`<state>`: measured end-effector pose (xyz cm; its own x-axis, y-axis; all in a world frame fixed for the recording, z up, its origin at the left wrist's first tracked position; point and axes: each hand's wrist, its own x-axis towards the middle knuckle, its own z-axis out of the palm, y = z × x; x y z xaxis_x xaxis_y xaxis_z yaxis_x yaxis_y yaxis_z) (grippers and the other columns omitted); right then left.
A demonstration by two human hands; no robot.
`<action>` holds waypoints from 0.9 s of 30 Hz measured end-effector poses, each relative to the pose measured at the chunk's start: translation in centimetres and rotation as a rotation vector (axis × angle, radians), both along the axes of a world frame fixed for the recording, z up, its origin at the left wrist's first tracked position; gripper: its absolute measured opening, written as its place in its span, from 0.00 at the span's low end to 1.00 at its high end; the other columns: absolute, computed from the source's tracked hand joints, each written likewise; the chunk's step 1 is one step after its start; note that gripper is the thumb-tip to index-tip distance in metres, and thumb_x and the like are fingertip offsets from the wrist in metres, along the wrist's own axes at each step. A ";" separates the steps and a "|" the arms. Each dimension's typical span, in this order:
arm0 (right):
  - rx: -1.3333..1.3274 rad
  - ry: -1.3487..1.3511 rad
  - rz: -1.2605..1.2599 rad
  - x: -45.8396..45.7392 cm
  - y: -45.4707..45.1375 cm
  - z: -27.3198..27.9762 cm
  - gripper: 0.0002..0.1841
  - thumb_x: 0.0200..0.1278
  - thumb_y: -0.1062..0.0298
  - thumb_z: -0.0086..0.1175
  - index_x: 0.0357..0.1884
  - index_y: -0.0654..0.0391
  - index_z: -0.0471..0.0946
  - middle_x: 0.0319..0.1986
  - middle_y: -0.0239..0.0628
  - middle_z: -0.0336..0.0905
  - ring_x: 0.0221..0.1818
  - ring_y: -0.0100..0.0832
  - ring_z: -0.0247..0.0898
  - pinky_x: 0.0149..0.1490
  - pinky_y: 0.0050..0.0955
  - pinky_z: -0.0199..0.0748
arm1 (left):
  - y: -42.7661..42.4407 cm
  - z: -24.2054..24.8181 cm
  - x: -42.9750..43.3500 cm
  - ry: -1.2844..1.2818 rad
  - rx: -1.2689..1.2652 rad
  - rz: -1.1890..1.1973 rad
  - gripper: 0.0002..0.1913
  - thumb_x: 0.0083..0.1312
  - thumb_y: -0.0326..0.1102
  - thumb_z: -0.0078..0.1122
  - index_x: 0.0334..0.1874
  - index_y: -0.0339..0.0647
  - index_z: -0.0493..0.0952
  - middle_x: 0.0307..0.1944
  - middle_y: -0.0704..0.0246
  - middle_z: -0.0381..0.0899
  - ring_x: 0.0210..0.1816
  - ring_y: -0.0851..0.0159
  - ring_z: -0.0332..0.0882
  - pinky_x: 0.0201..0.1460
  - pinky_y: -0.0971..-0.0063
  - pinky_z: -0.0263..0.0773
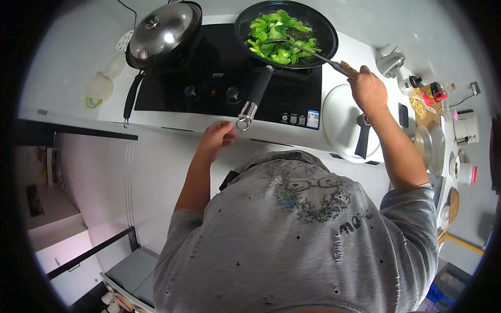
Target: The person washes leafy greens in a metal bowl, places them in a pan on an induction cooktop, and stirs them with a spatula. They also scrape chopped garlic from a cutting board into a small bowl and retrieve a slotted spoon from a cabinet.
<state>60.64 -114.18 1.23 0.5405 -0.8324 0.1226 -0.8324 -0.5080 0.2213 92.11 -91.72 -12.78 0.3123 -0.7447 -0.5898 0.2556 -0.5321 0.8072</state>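
Observation:
Green leafy vegetables lie in liquid inside a black wok on the right side of the cooktop. My right hand grips the handle of a metal spatula or ladle, whose head rests among the leaves. The wok's long black handle points towards me and ends in a metal ring. Just left of that ring is my left hand, at the counter's front edge, with fingers curled and nothing seen in them. Whether it touches the handle's end is not clear.
A second pan with a domed steel lid stands on the left burner, its handle reaching over the counter edge. A large glass lid lies right of the cooktop. Further right are a metal pitcher, a red-labelled bottle and glass bowls.

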 end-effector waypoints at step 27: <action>0.079 -0.871 -0.528 -7.6 17.8 -10.5 0.14 0.47 0.80 0.56 0.39 0.59 0.79 0.31 0.42 0.79 0.32 0.38 0.77 0.39 0.33 0.74 | -15.1 -3.7 4.5 -1.352 0.043 -0.718 0.23 0.57 0.53 0.63 0.34 0.34 0.79 0.37 0.49 0.80 0.42 0.45 0.79 0.43 0.58 0.75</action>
